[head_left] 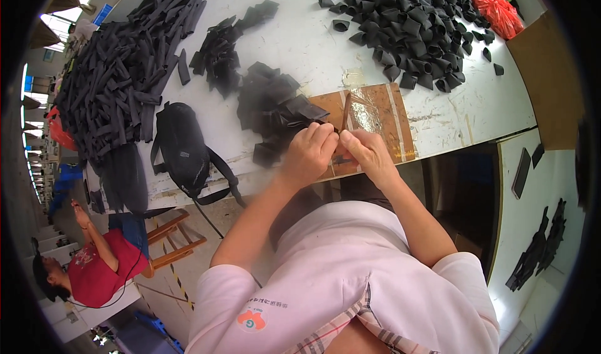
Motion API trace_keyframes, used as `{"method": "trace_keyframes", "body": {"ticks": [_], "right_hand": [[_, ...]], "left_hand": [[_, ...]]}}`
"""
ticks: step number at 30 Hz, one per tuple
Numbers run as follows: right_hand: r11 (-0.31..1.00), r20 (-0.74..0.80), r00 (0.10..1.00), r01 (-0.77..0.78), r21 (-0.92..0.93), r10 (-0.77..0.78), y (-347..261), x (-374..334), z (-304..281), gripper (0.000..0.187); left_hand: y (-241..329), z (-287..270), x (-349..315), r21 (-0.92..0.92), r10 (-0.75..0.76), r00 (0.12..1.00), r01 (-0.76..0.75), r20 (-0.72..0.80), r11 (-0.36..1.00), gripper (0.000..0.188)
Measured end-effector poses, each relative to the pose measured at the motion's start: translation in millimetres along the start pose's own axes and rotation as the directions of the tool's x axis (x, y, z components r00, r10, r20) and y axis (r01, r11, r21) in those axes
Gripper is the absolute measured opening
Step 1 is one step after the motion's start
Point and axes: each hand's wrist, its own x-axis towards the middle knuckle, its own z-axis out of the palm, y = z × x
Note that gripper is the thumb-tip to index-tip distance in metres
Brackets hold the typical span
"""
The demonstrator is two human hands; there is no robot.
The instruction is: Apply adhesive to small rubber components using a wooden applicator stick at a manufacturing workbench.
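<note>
My left hand and my right hand meet over the near edge of a brown board on the table. Both have their fingers closed in a pinch, thumbs close together. Between the fingertips shows a bit of a small black strip, mostly hidden by the fingers. A thin brown stick stretches away from the hands over the board, which has a shiny, wet-looking patch. Just left of the board, black flat pieces lie in an overlapping heap that reaches my left hand.
A large pile of black strips covers the table's left end. Black folded loops are heaped at the far right, beside a red plastic bag. A black pouch with a strap lies left. Another person sits at lower left.
</note>
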Motion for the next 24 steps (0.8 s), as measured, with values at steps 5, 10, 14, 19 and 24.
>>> {"method": "trace_keyframes", "body": {"ticks": [5, 10, 14, 19, 24], "right_hand": [[0.838, 0.105, 0.968, -0.251, 0.484, 0.23, 9, 11, 16, 0.028], [0.754, 0.081, 0.964, -0.25, 0.608, 0.254, 10, 6, 22, 0.02], [0.762, 0.123, 0.962, -0.267, 0.59, 0.242, 1, 4, 21, 0.019], [0.657, 0.138, 0.974, -0.221, 0.721, 0.177, 2, 1, 17, 0.015], [0.51, 0.223, 0.965, -0.262, 0.819, 0.137, -5, -8, 10, 0.015]], "left_hand": [[3, -9, -21, -0.034, 0.132, 0.987, -0.135, -0.088, 0.99, 0.019], [10, -5, -26, -0.05, 0.009, 0.984, -0.018, -0.178, 0.999, 0.019], [18, -6, -25, -0.058, 0.046, 0.985, -0.057, -0.168, 0.997, 0.018], [27, -10, -20, -0.174, -0.205, 0.923, 0.155, -0.325, 0.973, 0.014], [38, -23, -12, -0.896, -0.801, 0.417, 0.306, 0.43, -0.322, 0.017]]}}
